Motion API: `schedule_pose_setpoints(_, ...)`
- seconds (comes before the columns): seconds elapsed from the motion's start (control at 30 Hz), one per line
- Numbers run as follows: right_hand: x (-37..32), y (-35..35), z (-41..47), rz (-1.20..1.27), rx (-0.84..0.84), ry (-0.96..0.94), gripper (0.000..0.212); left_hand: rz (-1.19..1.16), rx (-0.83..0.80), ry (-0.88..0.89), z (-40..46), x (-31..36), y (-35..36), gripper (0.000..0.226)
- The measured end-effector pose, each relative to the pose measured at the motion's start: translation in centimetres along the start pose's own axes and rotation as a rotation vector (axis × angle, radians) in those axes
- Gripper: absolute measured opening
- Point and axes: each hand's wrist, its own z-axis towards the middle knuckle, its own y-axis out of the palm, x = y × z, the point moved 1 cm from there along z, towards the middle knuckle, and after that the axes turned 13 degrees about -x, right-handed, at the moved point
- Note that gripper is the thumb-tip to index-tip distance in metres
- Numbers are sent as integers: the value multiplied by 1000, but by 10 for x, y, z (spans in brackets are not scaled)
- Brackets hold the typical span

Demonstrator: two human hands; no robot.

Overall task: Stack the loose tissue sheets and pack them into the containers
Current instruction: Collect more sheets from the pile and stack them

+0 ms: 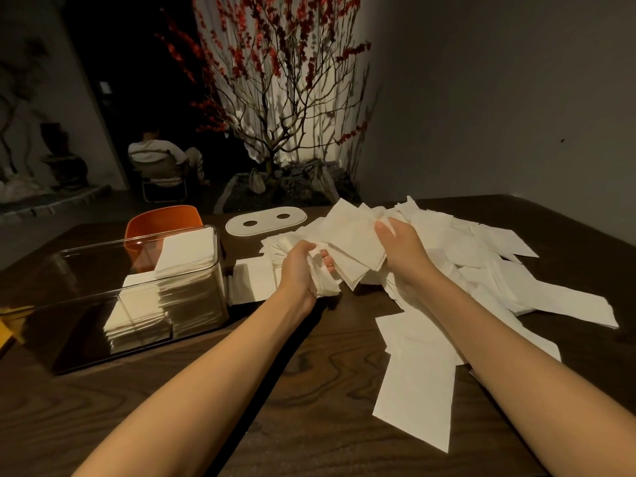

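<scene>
Over the dark table, left hand and right hand both grip the tissue bundle.

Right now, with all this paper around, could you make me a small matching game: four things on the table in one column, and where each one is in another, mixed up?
Things:
1. clear container
2. orange container
3. white lid with two holes
4. bundle of tissue sheets

Places:
A. lying flat at the table's far edge, before the potted tree
B. gripped by the left hand, with the right hand on it
C. behind the clear box, at the far left
D. on the left of the table, with stacked tissues inside

Pairs: 1-D, 2-C, 3-A, 4-B
</scene>
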Motion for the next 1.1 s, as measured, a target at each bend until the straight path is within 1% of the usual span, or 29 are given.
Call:
schedule_pose_setpoints(0.07, 0, -2, 0, 146, -40, 65, 28, 22, -2, 23, -5, 1, 3, 24)
schedule_pose_setpoints(0.13, -1, -2, -3, 381, -70, 123, 27, 49, -18, 42, -9, 0, 6, 28)
schedule_pose_setpoints(0.2, -3, -2, -6, 564, -100, 160, 26, 64, -15, 37, -14, -1, 10, 25)
schedule_pose_setpoints(0.27, -3, -5, -7, 738, -153, 169, 22, 73, -32, 30, -16, -2, 12, 15)
schedule_pose_setpoints(0.33, -4, -8, -7, 833, -225, 159, 15, 40, -88, -3, -20, -1, 13, 13)
schedule_pose_setpoints(0.4, -1, -10, -6, 784, -285, 152, 21, -16, -144, -63, -21, 2, 11, 16)
schedule_pose_setpoints(0.47, 2, -11, -4, 606, -325, 150, 34, -14, -229, -163, -24, 3, 9, 15)
schedule_pose_setpoints(0.5, 5, -10, -3, 489, -337, 140, 37, 0, -282, -216, -25, 2, 9, 16)
schedule_pose_setpoints(0.6, 7, -2, -5, 269, -347, 92, 33, 8, -380, -322, -24, -3, 9, 23)
schedule_pose_setpoints(0.73, 3, 7, -10, 49, -321, 49, 29, -82, -490, -378, -29, -8, 16, 36)
schedule_pose_setpoints(0.8, 4, 9, -9, -7, -307, 31, 26, -93, -486, -388, -26, -9, 15, 43)
schedule_pose_setpoints(0.9, 4, 9, -10, -75, -290, -13, 17, -101, -427, -394, -23, -9, 14, 52)
schedule_pose_setpoints(0.97, 4, 10, -10, -138, -283, -51, 21, -81, -412, -372, -23, -9, 14, 57)
schedule_pose_setpoints(1.03, 2, 11, -9, -181, -262, -92, 30, -36, -414, -342, -23, -8, 15, 55)
schedule_pose_setpoints(1.1, 0, 11, -9, -189, -290, -140, 37, 14, -411, -307, -24, -7, 16, 53)
